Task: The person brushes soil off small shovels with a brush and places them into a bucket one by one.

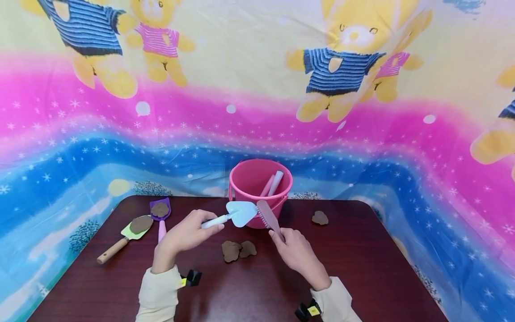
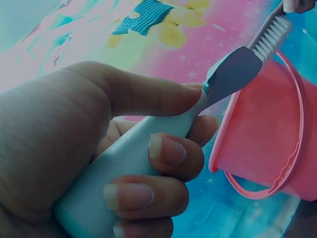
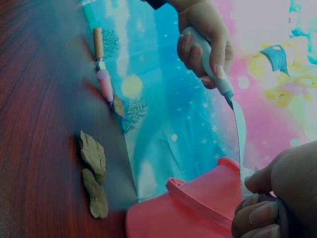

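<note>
My left hand [image 1: 188, 232] grips the pale handle of a small light-blue trowel [image 1: 242, 213], its blade pointing right. In my right hand [image 1: 297, 250] is a mauve brush [image 1: 268, 215] with white bristles, held by its handle. The bristles meet the tip of the blade in the head view, and in the left wrist view the brush [image 2: 272, 37] overlaps the blade's end. Both tools are held up in front of a pink bucket [image 1: 257, 190], in which two handles [image 1: 275, 183] stand. Two brown clods [image 1: 237, 251] lie on the table below the trowel.
On the left of the dark wooden table [image 1: 225, 295] lie a green trowel [image 1: 128, 232] with a wooden handle and a purple shovel [image 1: 161, 214], each bearing a brown clod. Another clod [image 1: 320, 218] sits right of the bucket. A bear-print cloth [image 1: 249, 120] hangs behind the table.
</note>
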A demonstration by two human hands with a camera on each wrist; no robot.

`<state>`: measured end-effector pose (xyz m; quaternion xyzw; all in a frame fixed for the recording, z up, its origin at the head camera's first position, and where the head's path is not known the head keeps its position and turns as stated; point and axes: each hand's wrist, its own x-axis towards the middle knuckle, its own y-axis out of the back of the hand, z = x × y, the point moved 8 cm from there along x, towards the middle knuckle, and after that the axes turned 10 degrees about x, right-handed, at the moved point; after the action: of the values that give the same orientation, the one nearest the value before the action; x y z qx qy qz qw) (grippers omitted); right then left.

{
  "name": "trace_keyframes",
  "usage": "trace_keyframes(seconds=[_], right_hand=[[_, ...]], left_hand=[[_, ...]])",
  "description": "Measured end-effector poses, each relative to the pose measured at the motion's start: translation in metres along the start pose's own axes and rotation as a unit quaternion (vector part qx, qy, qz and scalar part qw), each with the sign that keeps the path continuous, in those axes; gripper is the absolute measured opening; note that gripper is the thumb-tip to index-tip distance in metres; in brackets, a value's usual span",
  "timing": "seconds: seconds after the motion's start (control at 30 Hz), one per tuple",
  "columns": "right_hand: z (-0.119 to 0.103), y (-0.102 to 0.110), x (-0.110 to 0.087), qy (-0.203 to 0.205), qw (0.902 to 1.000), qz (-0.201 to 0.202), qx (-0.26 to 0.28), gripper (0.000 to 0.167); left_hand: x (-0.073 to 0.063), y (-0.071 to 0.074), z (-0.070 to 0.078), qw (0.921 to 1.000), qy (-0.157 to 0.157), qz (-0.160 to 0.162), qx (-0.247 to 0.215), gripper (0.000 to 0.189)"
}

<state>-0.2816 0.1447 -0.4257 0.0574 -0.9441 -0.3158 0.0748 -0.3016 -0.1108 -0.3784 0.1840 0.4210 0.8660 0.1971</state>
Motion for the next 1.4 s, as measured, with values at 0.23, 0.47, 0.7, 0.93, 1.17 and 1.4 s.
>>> trace_keyframes(seconds=[0.23, 0.47, 0.7, 0.93, 1.17, 1.4], right_hand=[[0.003, 0.001, 0.000, -0.016, 0.9999, 0.006, 0.001, 0.028], [0.001, 0.003, 0.000, -0.010, 0.9999, 0.011, -0.004, 0.033], [-0.002, 0.002, -0.001, 0.002, 1.0000, 0.009, 0.004, 0.035], [-0.007, -0.003, -0.003, 0.013, 0.9999, -0.007, 0.007, 0.034], [-0.019, -0.013, -0.005, 0.032, 0.9991, -0.029, 0.000, 0.036], [-0.026, -0.021, -0.008, 0.061, 0.9964, -0.059, 0.006, 0.038]], left_hand=[[-0.001, 0.000, 0.000, 1.0000, 0.000, -0.001, -0.001, 0.022], [0.000, -0.003, 0.002, 0.9999, -0.003, -0.010, -0.007, 0.023], [0.005, -0.012, 0.008, 0.9996, -0.010, -0.025, 0.002, 0.024], [0.011, -0.021, 0.013, 0.9992, -0.013, -0.037, 0.010, 0.022], [0.018, -0.033, 0.019, 0.9985, -0.018, -0.043, 0.031, 0.020], [0.022, -0.043, 0.022, 0.9978, -0.020, -0.044, 0.045, 0.015]])
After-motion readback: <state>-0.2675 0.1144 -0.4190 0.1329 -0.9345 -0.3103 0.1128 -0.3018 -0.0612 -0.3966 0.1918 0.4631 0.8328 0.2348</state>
